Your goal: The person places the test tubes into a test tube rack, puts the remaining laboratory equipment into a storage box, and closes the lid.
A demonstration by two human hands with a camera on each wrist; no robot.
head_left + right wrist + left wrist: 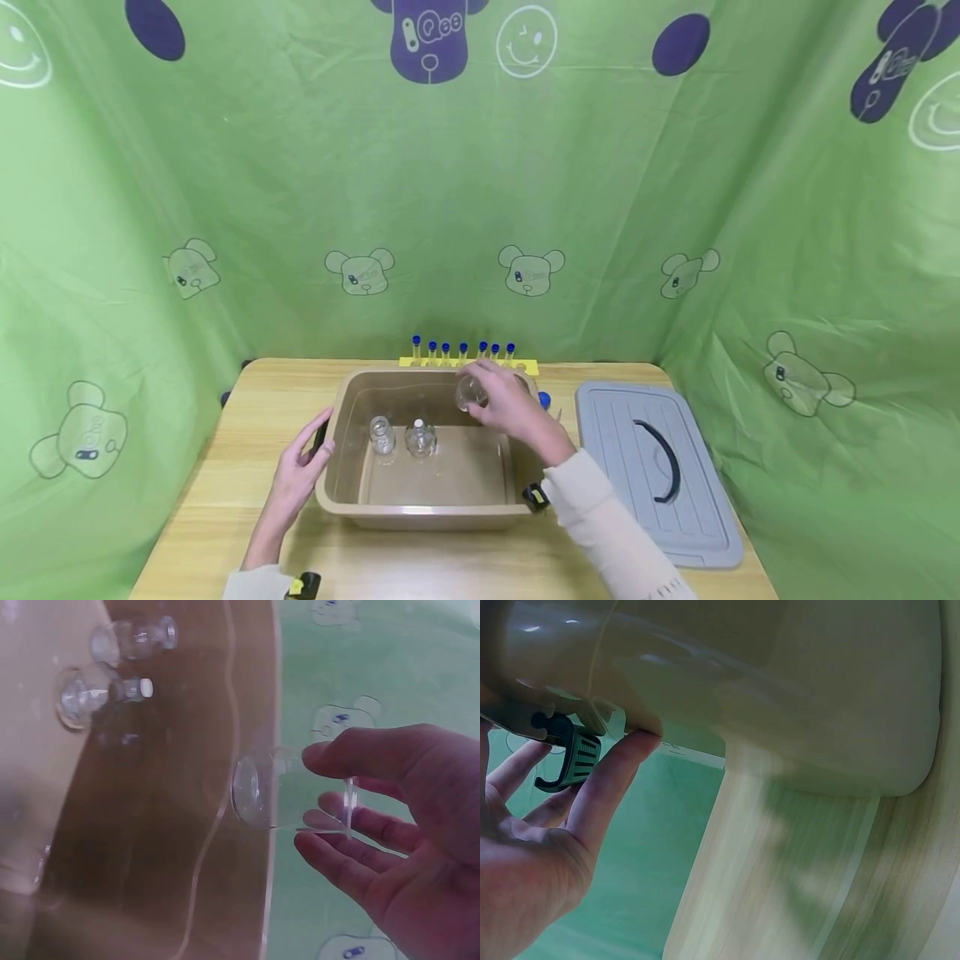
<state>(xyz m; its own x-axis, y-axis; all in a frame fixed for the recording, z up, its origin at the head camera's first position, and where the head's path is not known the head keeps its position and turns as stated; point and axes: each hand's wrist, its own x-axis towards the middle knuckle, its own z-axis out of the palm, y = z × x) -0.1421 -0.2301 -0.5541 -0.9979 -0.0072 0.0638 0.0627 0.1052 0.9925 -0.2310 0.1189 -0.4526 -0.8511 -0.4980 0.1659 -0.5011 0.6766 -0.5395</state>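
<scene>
Beaker (289, 789) — held in right fingers (337, 864), over bin (427, 510)

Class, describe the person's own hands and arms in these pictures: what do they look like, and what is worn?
The left hand and right hand are bare, with no gloves visible. The left sleeve and right sleeve are off-white, ending short of the hands. A small black device with a yellow mark shows beside each cuff.
</scene>
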